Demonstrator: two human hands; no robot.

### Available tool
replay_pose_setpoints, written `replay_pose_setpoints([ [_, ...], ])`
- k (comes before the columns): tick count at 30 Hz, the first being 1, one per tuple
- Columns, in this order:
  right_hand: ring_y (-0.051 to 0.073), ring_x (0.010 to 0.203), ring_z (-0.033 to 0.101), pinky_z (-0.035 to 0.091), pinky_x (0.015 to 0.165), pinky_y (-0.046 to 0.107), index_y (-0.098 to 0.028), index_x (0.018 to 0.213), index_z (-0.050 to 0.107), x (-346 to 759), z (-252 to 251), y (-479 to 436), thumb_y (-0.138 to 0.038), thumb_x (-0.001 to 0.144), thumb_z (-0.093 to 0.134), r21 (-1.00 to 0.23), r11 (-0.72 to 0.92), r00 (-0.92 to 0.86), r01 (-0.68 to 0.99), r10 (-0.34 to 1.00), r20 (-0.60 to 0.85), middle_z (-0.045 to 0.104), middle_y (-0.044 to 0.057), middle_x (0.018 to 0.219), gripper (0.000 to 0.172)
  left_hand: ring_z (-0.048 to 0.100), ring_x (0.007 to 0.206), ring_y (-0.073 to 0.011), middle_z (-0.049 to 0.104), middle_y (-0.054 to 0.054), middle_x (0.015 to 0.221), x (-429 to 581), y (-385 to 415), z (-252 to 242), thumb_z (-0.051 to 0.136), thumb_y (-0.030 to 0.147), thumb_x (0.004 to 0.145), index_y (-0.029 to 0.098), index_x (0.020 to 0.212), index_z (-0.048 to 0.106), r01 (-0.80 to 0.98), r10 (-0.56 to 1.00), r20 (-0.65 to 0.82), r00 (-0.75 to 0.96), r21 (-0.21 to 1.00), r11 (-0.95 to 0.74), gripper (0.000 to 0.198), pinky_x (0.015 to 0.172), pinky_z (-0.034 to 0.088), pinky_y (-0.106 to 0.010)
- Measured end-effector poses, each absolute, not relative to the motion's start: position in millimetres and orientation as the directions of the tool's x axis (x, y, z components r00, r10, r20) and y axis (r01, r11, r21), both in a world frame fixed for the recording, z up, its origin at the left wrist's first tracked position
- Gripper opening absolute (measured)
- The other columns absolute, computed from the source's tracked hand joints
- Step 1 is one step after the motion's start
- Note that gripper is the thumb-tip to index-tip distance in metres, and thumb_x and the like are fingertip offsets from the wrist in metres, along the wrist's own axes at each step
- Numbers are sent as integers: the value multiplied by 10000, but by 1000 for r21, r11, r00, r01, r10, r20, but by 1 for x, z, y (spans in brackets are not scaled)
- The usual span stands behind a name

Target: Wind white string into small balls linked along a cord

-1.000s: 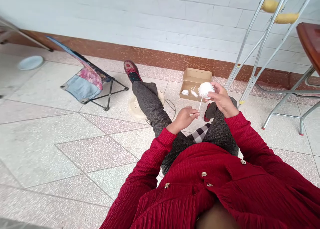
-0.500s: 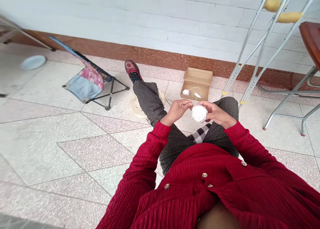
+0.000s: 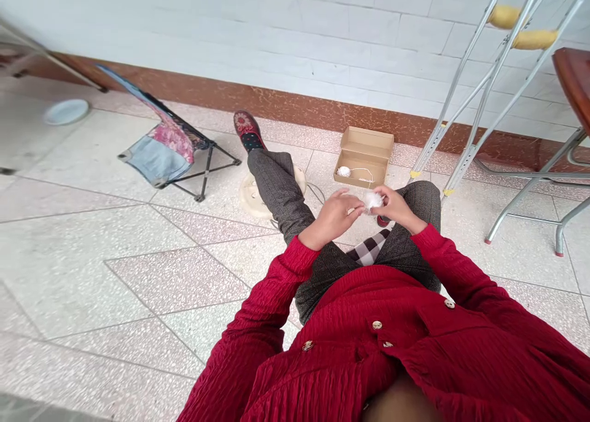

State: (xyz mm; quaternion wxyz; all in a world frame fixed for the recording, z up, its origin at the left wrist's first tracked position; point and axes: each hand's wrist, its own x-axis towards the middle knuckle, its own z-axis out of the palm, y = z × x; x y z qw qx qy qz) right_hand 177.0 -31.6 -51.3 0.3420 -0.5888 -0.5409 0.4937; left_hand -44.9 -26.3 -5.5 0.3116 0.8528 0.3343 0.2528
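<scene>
on the tiled floor (image 3: 59,250), metal crutches (image 3: 468,155) stand to the right and a folding chair (image 3: 161,158) to the left; between them lies an open cardboard box (image 3: 367,142). the left hand (image 3: 335,216) has its fingers half curled beside the ball, though i cannot tell whether they grip anything. the right hand (image 3: 399,207) curls its fingers closed around a blurred white yarn ball (image 3: 372,199), held above the lap. in the box sits a smaller ball (image 3: 343,171) with a thin strand (image 3: 362,169).

Single head-worn view, close above red shirt (image 3: 341,360), facing forward and down over fingers (image 3: 351,202) toward wall (image 3: 276,41).
</scene>
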Motion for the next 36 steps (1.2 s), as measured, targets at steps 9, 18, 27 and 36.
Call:
replay_pose_setpoints([
  [9,188,909,634,603,730,326,-260,1140,617,169,-6,-64,-220,577,825,-872,-330,-342,-362,917,-205,652,26,1115,601,672,836,-181,746,-46,860,-43,-8,-21,545,370,972,167,796,724,326,837,189,513,860,-393,322,896,504,-329],
  [18,169,834,593,535,699,314,-242,1049,553,177,-15,-15,-374,634,797,-998,-66,112,13,992,-64,598,18,1059,499,635,756,-151,689,-12,740,-34,-36,-32,532,340,978,168,681,673,361,771,79,631,850,-383,371,822,483,-282],
  [27,146,757,555,460,696,280,-194,1026,634,173,-42,-44,-269,600,805,-948,-258,-404,187,859,-314,612,-1,918,465,686,889,-183,757,-24,884,-50,-15,-1,560,267,981,187,830,715,491,701,254,667,557,-670,230,1198,283,-491],
  [36,191,886,645,535,790,328,-209,1106,650,180,-10,-49,-271,585,826,-870,-376,-401,-319,885,-236,699,36,1040,553,662,781,-162,735,3,794,-45,-13,-31,533,303,982,179,710,686,425,820,141,555,799,-425,336,1078,437,-395],
])
